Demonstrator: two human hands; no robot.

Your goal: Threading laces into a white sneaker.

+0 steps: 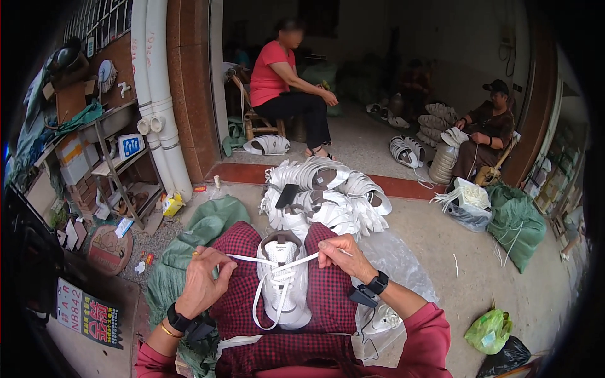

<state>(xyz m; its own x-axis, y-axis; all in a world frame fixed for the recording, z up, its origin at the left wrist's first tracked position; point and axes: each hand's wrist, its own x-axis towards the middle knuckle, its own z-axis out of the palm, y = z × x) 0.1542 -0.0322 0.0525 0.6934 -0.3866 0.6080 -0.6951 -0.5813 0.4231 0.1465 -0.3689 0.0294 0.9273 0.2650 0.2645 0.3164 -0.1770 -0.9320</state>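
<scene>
A white sneaker [285, 296] with a brown-grey collar rests on my lap, on red-and-black checked cloth [236, 309]. Its flat white shoelace [271, 301] crosses over the upper, and one loop hangs at the shoe's left side. My left hand [205, 277] pinches one lace end and pulls it out to the left. To the right, my right hand [343, 257] grips the other end, its tip sticking out past the fingers. Both lace ends are stretched nearly level above the tongue.
A heap of white shoe parts [324, 201] lies just ahead, a black flat object [287, 196] on top. Green sacks [183, 252] slump at my left; another green sack [517, 220] stands far right. Two people [277, 82] sit working in the doorway. Clear plastic [403, 258] spreads at my right.
</scene>
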